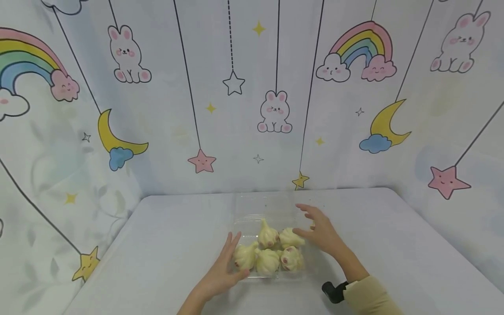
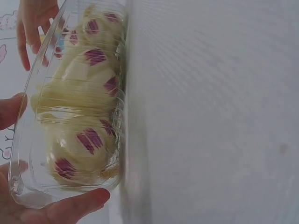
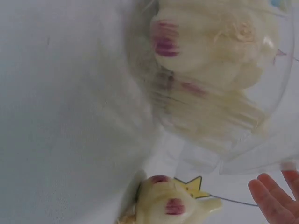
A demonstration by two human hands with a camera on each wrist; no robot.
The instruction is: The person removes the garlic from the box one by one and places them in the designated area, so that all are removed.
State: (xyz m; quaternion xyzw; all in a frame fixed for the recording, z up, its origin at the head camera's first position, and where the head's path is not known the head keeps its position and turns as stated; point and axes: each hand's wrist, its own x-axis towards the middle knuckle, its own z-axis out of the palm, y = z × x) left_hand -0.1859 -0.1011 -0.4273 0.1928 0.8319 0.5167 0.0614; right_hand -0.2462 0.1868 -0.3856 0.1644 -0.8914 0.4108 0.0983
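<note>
A clear plastic clamshell box (image 1: 271, 277) stands on the table with its lid (image 1: 264, 205) tipped back. Inside sit several pale garlic bulbs (image 1: 268, 262) with purple patches. My left hand (image 1: 221, 271) rests against the box's near left corner, its thumb (image 2: 81, 205) along the front wall and its fingers stretched along the left side. Over the box's right side, my right hand (image 1: 320, 229) is spread, with its thumb overlapping the rear right bulb in the head view. Nothing shows in its grasp. Another garlic bulb (image 3: 166, 203) lies on the table outside the box.
The white table (image 1: 169, 245) extends around the box. A printed cloth backdrop (image 1: 236, 131) rises behind it and at both sides. A black wrist camera (image 1: 334, 292) sticks out beside the right sleeve (image 1: 370, 297).
</note>
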